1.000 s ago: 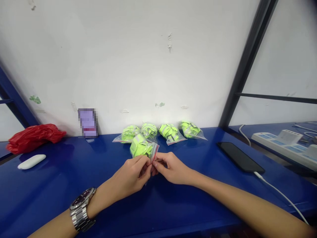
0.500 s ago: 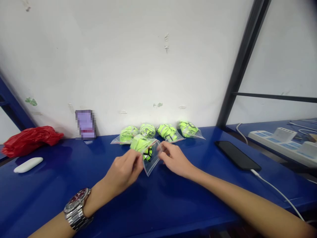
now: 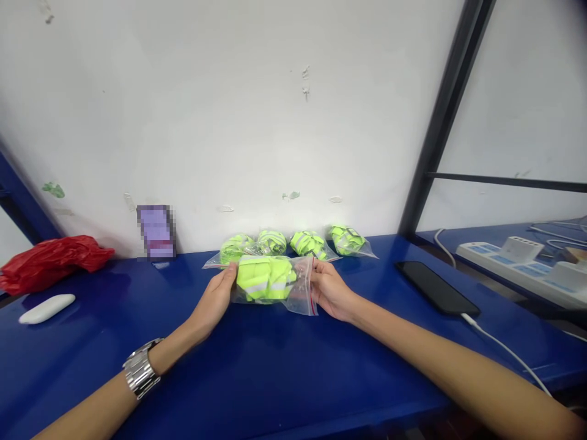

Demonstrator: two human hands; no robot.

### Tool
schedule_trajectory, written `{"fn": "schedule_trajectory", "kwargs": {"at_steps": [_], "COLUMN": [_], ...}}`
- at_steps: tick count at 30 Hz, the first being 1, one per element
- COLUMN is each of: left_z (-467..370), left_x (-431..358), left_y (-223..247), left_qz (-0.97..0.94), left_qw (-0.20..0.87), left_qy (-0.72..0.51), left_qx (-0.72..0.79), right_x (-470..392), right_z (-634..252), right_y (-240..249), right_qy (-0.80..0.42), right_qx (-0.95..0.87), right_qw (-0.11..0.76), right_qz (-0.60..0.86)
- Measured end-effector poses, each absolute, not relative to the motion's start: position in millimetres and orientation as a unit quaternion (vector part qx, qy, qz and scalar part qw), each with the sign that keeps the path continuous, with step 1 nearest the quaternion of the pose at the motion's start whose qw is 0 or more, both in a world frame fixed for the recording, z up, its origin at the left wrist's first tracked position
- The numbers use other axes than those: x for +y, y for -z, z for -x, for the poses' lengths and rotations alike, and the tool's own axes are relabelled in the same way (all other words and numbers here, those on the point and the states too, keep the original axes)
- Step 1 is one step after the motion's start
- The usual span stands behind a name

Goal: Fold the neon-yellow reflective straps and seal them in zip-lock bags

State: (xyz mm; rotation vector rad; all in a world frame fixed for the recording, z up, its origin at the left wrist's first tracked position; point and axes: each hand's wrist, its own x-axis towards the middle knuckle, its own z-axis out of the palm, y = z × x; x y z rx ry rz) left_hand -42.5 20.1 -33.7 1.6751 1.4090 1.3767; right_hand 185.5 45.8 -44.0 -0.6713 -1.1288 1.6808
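Observation:
Between my hands is a clear zip bag [image 3: 267,279] with a folded neon-yellow reflective vest or strap bundle inside, its grey bands showing. My left hand [image 3: 214,299] grips the bag's left end, thumb on the near face. At the right end, my right hand [image 3: 331,291] pinches the bag beside its red-lined zip edge; some of its fingers are hidden behind the plastic. Just behind, along the wall, several similar bagged yellow bundles [image 3: 308,244] lie in a row. A metal-band watch [image 3: 141,368] is on my left wrist.
On the blue tabletop [image 3: 275,379], a red plastic bag [image 3: 55,261] and a white oval case [image 3: 47,308] lie at left. A phone with a purple screen [image 3: 157,231] leans on the wall. At right are a black phone [image 3: 435,287] on a white cable and a power strip [image 3: 518,266].
The held bag has turned so its zip edge now points right. My left hand has moved from the opening to the far left end; my right hand has shifted slightly right.

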Motion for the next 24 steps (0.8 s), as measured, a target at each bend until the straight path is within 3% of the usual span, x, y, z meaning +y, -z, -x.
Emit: {"fn": "schedule_trajectory", "kwargs": {"at_steps": [2, 4, 7, 11, 14, 17, 24], "left_z": [37.5, 36.6, 43.4, 50.6, 47.4, 41.6, 37.6], "left_x": [18.6, 18.0, 21.4, 23.5, 18.1, 11.3, 10.3], "left_y": [35.3, 37.8, 42.0, 39.1, 30.6, 25.6, 29.7], "left_qz": [-0.602, -0.588, -0.599, -0.627, -0.633, -0.639, -0.673], "left_qw": [0.383, 0.391, 0.228, 0.042, -0.005, -0.025, -0.063], "left_qy": [-0.511, -0.517, -0.530, -0.474, -0.461, -0.458, -0.459], "left_qx": [0.480, 0.484, 0.555, 0.617, 0.622, 0.618, 0.577], "right_x": [42.5, 40.2, 39.9, 36.2, 28.3, 22.2, 29.2], "right_z": [-183.2, -182.4, -184.5, -187.5, -187.5, -186.1, -180.6], "right_y": [43.0, 42.2, 41.3, 38.1, 33.9, 32.0, 36.8], "right_qy": [-0.674, -0.629, -0.540, -0.485, -0.532, -0.596, -0.584], "right_qx": [-0.443, -0.440, -0.536, -0.687, -0.721, -0.686, -0.643], "right_qw": [0.512, 0.562, 0.576, 0.463, 0.376, 0.346, 0.444], "right_qz": [0.295, 0.310, 0.298, 0.281, 0.237, 0.234, 0.221]}}
